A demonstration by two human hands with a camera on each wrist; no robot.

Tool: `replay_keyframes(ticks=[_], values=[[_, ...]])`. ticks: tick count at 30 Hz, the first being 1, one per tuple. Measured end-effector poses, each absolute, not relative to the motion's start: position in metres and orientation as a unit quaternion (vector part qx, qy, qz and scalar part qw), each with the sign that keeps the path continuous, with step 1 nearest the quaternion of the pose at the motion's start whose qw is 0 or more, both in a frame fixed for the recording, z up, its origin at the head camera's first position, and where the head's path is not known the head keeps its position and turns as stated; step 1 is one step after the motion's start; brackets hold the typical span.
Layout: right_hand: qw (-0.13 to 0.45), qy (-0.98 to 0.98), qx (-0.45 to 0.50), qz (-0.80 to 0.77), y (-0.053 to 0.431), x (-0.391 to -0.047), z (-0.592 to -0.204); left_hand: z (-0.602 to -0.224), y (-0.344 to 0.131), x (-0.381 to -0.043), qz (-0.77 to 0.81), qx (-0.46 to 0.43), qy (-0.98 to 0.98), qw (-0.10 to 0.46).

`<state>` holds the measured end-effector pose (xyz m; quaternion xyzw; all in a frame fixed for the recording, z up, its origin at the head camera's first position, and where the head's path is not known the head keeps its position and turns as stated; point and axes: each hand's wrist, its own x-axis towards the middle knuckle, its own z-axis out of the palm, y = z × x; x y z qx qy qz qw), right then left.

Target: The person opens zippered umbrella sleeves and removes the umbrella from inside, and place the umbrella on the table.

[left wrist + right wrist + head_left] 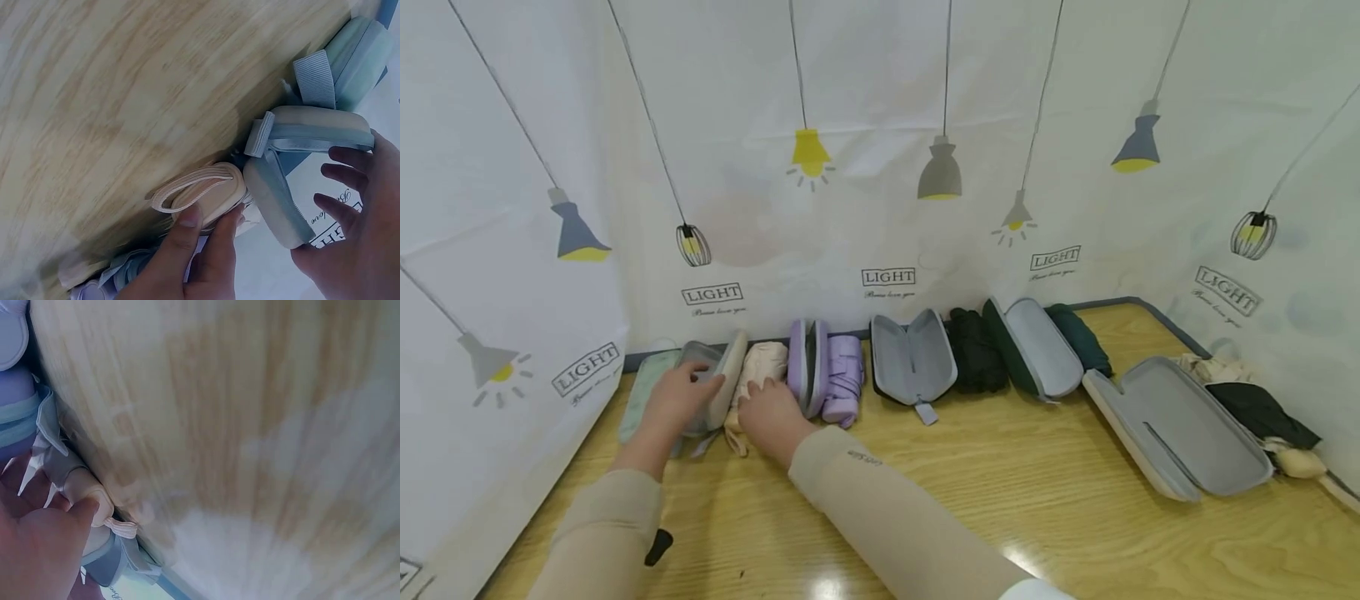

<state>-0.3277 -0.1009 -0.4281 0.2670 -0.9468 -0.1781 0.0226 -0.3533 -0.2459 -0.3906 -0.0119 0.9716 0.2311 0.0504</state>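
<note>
My left hand [673, 398] spans an open cream zip case [732, 367] with a grey lining, at the left of the row. In the left wrist view, its thumb is at the edge of one half and a finger at the other. Right beside the case, my right hand [777, 421] pinches a beige folded umbrella [766, 360] between thumb and fingers. A looped cord strap [197, 181] hangs at the umbrella's near end. In the right wrist view the thumb presses on that end, and the palm hides much of the rest.
A mint case [646, 387] lies left. Rightward stand a purple case [797, 367], purple umbrella [844, 375], open grey-lined case [913, 354], black umbrella [977, 350], dark green case [1045, 350] and dark green umbrella [1078, 337]. A large open cream case [1195, 425] lies far right.
</note>
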Motion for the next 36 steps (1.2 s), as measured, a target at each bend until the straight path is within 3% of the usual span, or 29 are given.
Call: replay_keyframes(ticks=[18,28,36], values=[[-0.011,-0.953,0.257,-0.16,-0.097,-0.322,-0.441,-0.386,-0.244,-0.347,0.147,0.0,0.989,0.029],[0.036,-0.928,0.337,-0.157,-0.072,-0.299,-0.422,-0.375,-0.262,-0.332,0.13,0.017,0.991,-0.025],[0.081,-0.926,0.341,-0.143,-0.027,-0.294,-0.402,-0.379,-0.292,-0.316,0.146,-0.041,0.988,0.013]])
